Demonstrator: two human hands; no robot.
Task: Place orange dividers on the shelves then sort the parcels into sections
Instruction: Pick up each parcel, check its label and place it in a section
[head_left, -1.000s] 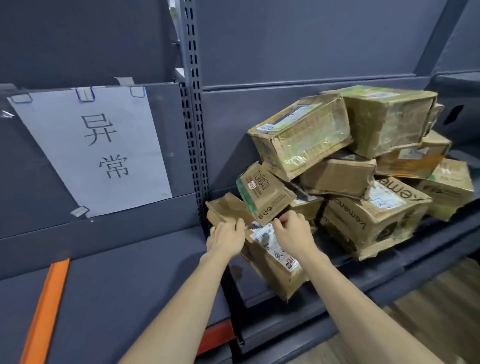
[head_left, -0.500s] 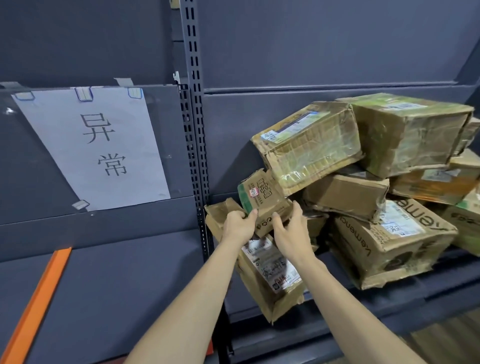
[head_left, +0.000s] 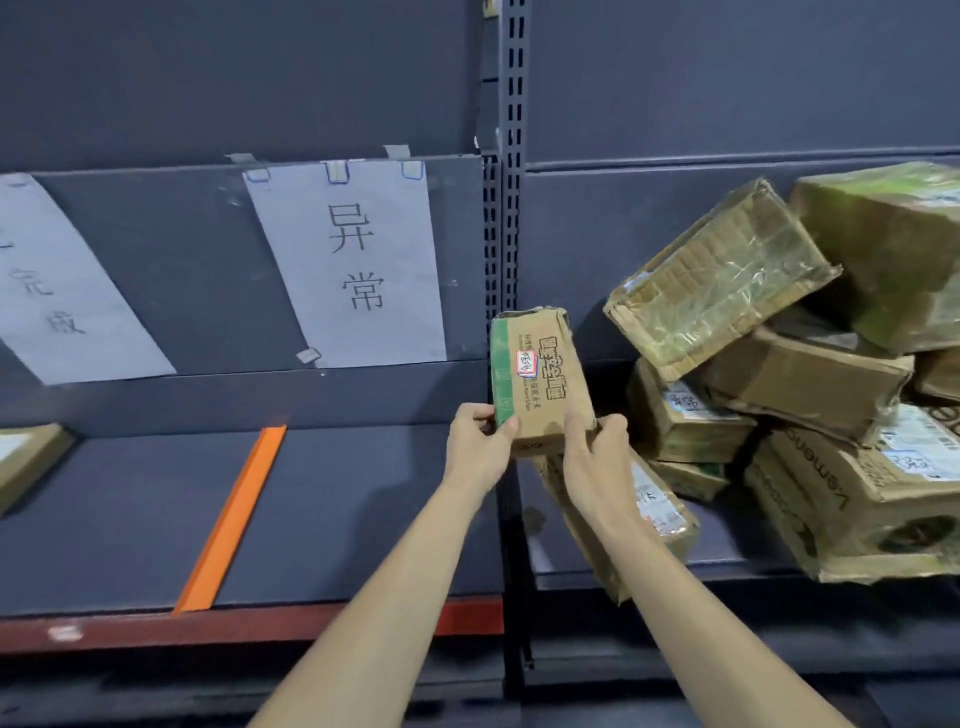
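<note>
Both hands, left (head_left: 480, 447) and right (head_left: 597, 457), pinched the lower corners of a small green-edged box (head_left: 540, 382), held upright in front of the post between two shelf bays. One orange divider (head_left: 231, 519) lay on the left shelf (head_left: 363, 519), with one parcel (head_left: 28, 460) at its far left. A pile of parcels (head_left: 779, 374) remained unsorted on the right, so most sorting seemed left.

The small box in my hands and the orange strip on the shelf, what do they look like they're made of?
Small box: brown cardboard, matte, printed, with creased, dented edges. Orange divider: smooth and rigid with a straight, even edge; probably plastic or painted metal, can't tell which.
</note>
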